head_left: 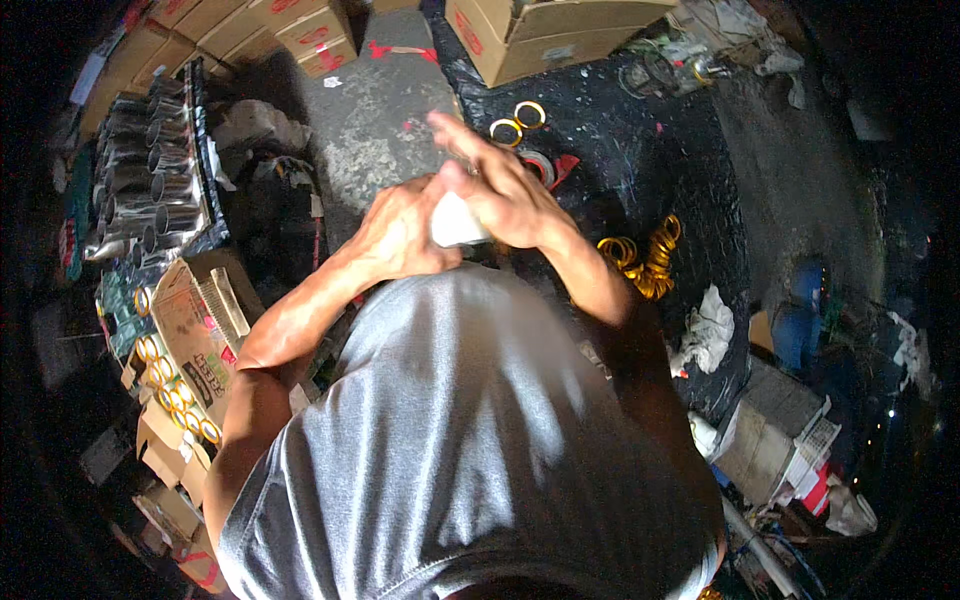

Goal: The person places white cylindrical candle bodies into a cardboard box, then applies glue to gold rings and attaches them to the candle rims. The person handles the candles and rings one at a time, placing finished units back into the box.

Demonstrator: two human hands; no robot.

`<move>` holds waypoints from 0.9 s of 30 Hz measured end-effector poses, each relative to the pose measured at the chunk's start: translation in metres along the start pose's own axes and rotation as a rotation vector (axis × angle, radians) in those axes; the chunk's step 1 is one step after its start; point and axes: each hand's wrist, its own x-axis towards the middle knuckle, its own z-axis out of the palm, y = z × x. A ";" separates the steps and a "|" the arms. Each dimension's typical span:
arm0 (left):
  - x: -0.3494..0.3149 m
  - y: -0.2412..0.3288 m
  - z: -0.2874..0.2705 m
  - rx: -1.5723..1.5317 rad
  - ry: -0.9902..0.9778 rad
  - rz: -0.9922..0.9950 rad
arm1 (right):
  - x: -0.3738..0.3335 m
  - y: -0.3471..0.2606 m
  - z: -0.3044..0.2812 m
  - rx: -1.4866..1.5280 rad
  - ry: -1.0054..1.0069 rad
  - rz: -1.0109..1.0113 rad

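Observation:
A bright white, rounded object point(458, 221) sits between my hands, just in front of my grey shirt; glare and fingers hide its kind. My left hand point(398, 228) is closed round its left side. Over the top and right side lies my right hand point(508, 196), its palm against the object and its fingers stretched out forward. Beyond the right fingers, two gold-coloured rings point(530, 115) rest on the black sheet. A grey-and-white ring-shaped thing point(541, 166) with a red scrap is partly behind that hand.
Gold rings point(655, 270) are heaped on the black sheet point(640, 150) to the right, near a crumpled white cloth point(708, 330). Shiny metal cylinders point(165, 190) stand in rows at left, above an open carton point(190, 335) and more rings point(165, 375). Cardboard boxes point(545, 40) line the far side.

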 end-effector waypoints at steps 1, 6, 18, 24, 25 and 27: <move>0.001 -0.002 -0.001 0.006 -0.015 0.014 | -0.003 0.004 0.002 -0.016 -0.094 -0.004; 0.006 0.002 -0.005 -0.078 0.084 -0.077 | -0.013 -0.020 -0.070 0.095 0.084 -0.119; 0.045 0.001 -0.020 -0.019 0.085 -0.039 | -0.023 0.014 -0.097 0.875 0.291 0.001; 0.108 -0.053 -0.026 -0.021 0.241 0.075 | 0.008 0.013 -0.109 1.081 0.336 -0.011; 0.120 -0.059 -0.032 -0.024 0.238 0.081 | 0.018 0.014 -0.111 1.305 0.335 -0.094; 0.140 -0.070 -0.043 -0.068 0.221 0.121 | 0.036 0.010 -0.113 1.143 0.434 0.011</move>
